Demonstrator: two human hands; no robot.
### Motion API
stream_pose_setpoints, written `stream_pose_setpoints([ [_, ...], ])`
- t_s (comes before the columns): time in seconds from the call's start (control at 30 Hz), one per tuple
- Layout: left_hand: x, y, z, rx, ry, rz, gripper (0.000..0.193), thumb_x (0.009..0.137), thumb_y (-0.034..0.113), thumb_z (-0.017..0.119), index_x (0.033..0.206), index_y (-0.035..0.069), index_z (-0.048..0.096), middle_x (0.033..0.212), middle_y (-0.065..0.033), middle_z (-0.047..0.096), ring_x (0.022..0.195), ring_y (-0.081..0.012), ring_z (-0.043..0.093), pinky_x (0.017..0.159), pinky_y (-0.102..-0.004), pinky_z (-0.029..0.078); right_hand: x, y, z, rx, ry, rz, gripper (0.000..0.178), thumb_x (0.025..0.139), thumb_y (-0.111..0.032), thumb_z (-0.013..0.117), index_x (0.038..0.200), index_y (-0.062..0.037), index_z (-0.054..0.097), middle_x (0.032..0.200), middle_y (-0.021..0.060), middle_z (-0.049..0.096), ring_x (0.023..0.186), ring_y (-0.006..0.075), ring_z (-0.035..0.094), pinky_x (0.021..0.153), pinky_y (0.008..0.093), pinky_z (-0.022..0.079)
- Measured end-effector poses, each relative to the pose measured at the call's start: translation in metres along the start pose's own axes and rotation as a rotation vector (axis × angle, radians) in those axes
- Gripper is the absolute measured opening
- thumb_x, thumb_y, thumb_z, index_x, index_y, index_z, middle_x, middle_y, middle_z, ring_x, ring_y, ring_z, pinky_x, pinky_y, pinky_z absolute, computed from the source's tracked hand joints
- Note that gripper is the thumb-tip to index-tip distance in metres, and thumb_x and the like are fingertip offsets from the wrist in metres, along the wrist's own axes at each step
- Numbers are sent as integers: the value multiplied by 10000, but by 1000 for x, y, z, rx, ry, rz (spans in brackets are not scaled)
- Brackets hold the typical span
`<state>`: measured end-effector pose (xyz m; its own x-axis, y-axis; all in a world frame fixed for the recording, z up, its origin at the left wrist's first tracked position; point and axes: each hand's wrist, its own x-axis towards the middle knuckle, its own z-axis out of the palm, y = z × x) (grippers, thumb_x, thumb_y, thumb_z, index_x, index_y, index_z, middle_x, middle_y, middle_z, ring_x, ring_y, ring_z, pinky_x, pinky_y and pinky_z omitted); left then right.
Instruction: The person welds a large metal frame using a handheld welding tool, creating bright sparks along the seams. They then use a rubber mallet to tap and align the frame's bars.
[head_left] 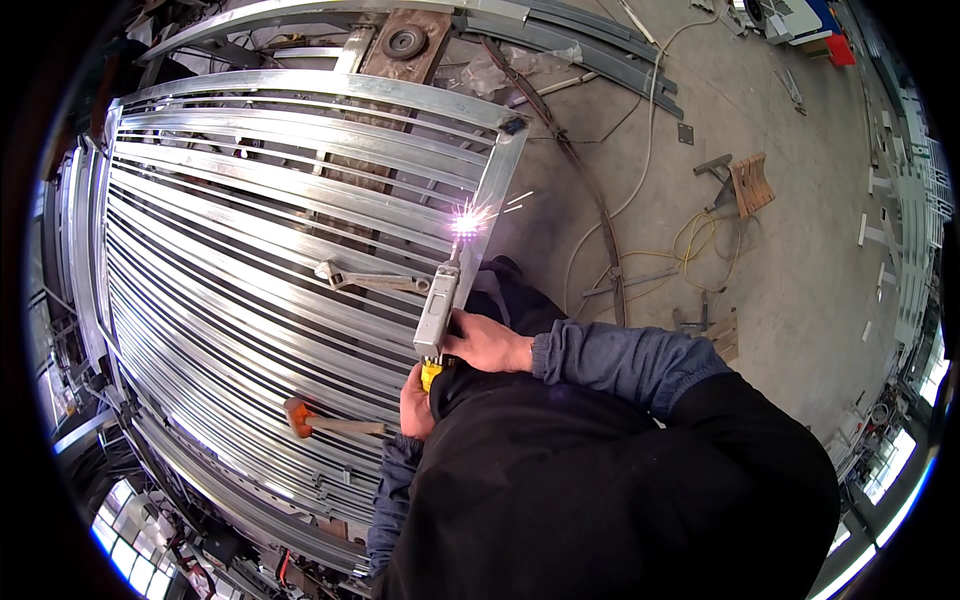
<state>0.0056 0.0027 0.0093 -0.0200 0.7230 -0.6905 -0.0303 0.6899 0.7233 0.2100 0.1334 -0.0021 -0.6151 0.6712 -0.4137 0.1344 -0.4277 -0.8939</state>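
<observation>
Silver slatted-metal frame: apparently being welded
Grey boxy metal torch: clamped in right hand
Left hand: at rear, grip unclear
Tip: next, steadiness likely needed

Metalworking workshop. Evidence: slatted metal frame; hand-held tool throwing sparks at its side rail; wrench and orange-headed mallet on slats; long metal profiles; looped yellow cable across grey floor.
</observation>
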Motion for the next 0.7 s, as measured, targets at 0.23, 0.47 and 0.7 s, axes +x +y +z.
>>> stream_pose_setpoints([
  [0.23,0,-4,-4,37,5,-12,422,1020,211,792,1330,-36,648,1137,-51,773,1031,-120,688,924,-307,553,1,8,2,-30,6,-13,472,1071,-327,664,1368,29,575,1245,267,734,1208,449,690,1027,467,537],
  [0.47,-2,-2,-3,75,0,54,431,1027,223,794,1340,-33,647,1145,-54,773,1044,-121,691,930,-306,554,1,6,2,-20,-21,-6,473,1074,-330,659,1377,22,574,1250,272,731,1215,454,687,1024,473,538],
  [0.7,-4,4,-4,88,-23,16,439,1029,211,796,1356,-37,639,1166,-50,769,1054,-118,693,937,-304,557,0,5,4,-20,-7,-29,482,1074,-341,659,1380,22,574,1241,273,736,1207,453,693,1018,470,544],
])
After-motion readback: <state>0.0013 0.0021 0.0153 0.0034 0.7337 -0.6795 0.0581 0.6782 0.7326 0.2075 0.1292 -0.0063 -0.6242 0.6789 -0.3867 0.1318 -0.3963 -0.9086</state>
